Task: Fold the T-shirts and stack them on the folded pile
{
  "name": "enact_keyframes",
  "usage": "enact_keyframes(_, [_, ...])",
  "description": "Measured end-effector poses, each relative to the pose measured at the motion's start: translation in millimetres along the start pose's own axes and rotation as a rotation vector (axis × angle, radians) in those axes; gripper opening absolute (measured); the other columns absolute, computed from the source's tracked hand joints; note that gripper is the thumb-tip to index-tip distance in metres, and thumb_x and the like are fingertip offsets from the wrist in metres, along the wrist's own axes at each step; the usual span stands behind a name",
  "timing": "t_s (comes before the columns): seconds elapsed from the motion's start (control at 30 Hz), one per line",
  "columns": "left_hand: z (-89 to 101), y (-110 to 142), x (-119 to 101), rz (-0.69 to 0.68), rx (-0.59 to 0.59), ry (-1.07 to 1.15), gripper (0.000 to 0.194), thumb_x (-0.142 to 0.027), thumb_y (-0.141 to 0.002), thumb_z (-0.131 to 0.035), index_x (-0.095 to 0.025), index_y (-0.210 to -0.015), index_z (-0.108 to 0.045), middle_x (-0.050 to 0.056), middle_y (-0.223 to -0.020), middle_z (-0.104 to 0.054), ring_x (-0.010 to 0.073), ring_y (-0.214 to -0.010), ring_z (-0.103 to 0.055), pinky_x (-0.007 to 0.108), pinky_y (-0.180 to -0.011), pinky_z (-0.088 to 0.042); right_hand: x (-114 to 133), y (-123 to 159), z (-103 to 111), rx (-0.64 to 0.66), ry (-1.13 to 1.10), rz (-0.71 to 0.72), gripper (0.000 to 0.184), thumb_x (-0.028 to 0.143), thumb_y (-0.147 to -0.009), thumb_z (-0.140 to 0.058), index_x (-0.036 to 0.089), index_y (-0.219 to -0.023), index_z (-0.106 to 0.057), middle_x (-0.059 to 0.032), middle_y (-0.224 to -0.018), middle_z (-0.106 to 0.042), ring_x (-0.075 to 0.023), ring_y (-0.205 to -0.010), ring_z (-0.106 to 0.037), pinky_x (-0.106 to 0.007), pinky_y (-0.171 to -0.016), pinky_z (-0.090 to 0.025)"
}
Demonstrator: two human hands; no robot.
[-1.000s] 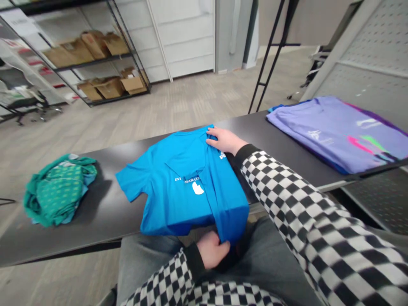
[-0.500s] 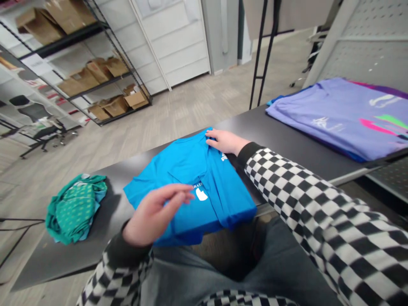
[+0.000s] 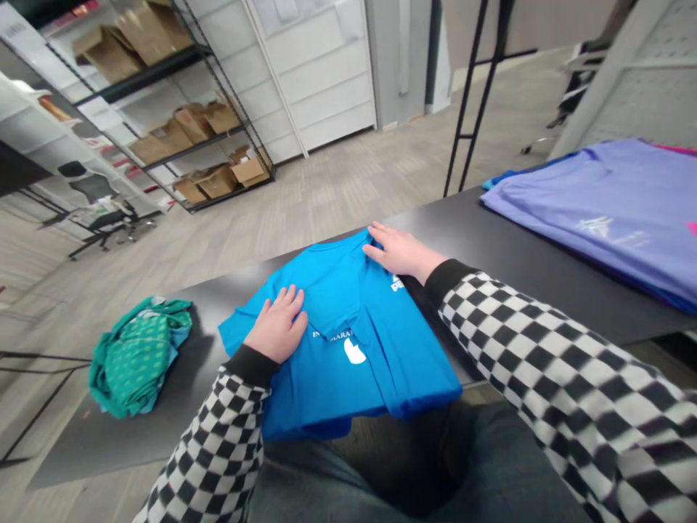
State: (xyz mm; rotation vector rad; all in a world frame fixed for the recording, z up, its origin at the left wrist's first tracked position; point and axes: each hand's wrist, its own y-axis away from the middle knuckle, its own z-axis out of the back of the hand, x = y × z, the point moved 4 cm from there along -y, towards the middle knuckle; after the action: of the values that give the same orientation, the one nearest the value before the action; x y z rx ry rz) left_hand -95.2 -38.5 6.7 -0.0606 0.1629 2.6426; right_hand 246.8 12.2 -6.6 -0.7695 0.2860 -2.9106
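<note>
A blue T-shirt [image 3: 327, 385] with white print lies on the dark table, its right side folded inward and its lower edge hanging over the near side. My left hand [image 3: 279, 323] rests palm down on the left part of the shirt, fingers spread. At the shirt's upper right corner, by the collar, lies my right hand [image 3: 400, 250]; its fingers are stretched out over the cloth, with the thumb apart. Some of the white lettering is covered by the fold.
Left on the black table [image 3: 212, 294] sits a crumpled green dotted garment [image 3: 136, 352]. A stack of shirts, a lavender shirt [image 3: 599, 196] on top, occupies the right end. Beyond stand a shelf with cardboard boxes [image 3: 212, 181], an office chair [image 3: 98, 200] and black metal poles [image 3: 471, 109].
My left hand has come down from above the shirt's middle and moved left and away from me onto the cloth, its fingers now spread. My right hand stays at the upper corner.
</note>
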Motion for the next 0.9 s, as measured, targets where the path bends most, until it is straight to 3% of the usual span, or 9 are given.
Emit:
enact_keyframes(0.1, [6.7,-2,-1,0.011,-0.043,0.062,0.061,-0.036,-0.114,-0.035,-0.013,-0.167,-0.057,0.019,-0.182,-0.038,0.0361,-0.173,-0.031,0.065,-0.139,-0.027,-4,-2,-3,0.025,0.007,-0.044,0.068,0.048,-0.114,-0.045,0.016,-0.174,-0.046,-0.0167,-0.183,-0.037,-0.0424,-0.170,-0.035,-0.070,-0.139,-0.024])
enact_keyframes(0.2, [11.7,-1,-7,0.001,-0.123,0.134,0.063,-0.041,-0.112,-0.045,-0.010,-0.166,-0.057,0.021,-0.179,-0.042,0.0361,-0.171,-0.035,0.060,-0.140,-0.029,-8,-4,-7,0.023,0.131,-0.029,0.064,0.043,-0.109,-0.051,0.018,-0.167,-0.056,-0.0184,-0.180,-0.044,-0.0445,-0.166,-0.042,-0.073,-0.137,-0.025])
enact_keyframes(0.33, [8.0,1,-18,-0.096,-0.071,0.184,0.077,-0.055,-0.111,-0.053,-0.020,-0.178,-0.039,0.015,-0.186,-0.029,0.0391,-0.175,-0.025,0.066,-0.141,-0.022,-15,-7,-11,-0.023,0.206,-0.036,0.077,0.063,-0.106,-0.050,0.022,-0.170,-0.051,-0.0212,-0.180,-0.041,-0.0476,-0.166,-0.039,-0.081,-0.131,-0.027])
enact_keyframes(0.43, [5.7,3,-20,-0.084,-0.028,0.180,0.078,-0.060,-0.111,-0.049,-0.019,-0.177,-0.041,0.015,-0.187,-0.026,0.0399,-0.175,-0.022,0.070,-0.141,-0.016,-15,-5,-13,0.012,0.255,-0.048,0.088,0.079,-0.102,-0.044,0.027,-0.174,-0.048,-0.0165,-0.181,-0.041,-0.0512,-0.166,-0.036,-0.082,-0.131,-0.025])
enact_keyframes(0.53, [6.1,5,-18,-0.041,-0.033,0.193,0.080,-0.060,-0.109,-0.052,-0.018,-0.176,-0.043,0.017,-0.186,-0.028,0.0401,-0.175,-0.024,0.072,-0.140,-0.012,-6,0,-9,0.080,0.321,-0.068,0.091,0.081,-0.103,-0.041,0.025,-0.175,-0.047,-0.0154,-0.182,-0.040,-0.0530,-0.167,-0.035,-0.081,-0.132,-0.024])
enact_keyframes(0.7, [-2.7,5,-2,0.005,-0.036,0.207,0.083,-0.064,-0.106,-0.049,-0.019,-0.176,-0.045,0.015,-0.185,-0.030,0.0394,-0.175,-0.025,0.070,-0.140,-0.013,11,8,1,0.191,0.327,-0.141,0.096,0.081,-0.106,-0.036,0.022,-0.182,-0.032,-0.0145,-0.187,-0.027,-0.0473,-0.172,-0.025,-0.076,-0.136,-0.017])
enact_keyframes(0.9, [-22.0,-2,32,-0.005,-0.028,0.272,0.086,-0.064,-0.100,-0.044,-0.019,-0.172,-0.052,0.014,-0.184,-0.034,0.0351,-0.173,-0.030,0.062,-0.141,-0.020,11,15,8,0.229,0.274,-0.148,0.105,0.087,-0.105,-0.035,0.019,-0.184,-0.022,-0.0173,-0.189,-0.020,-0.0441,-0.175,-0.018,-0.071,-0.139,-0.013])
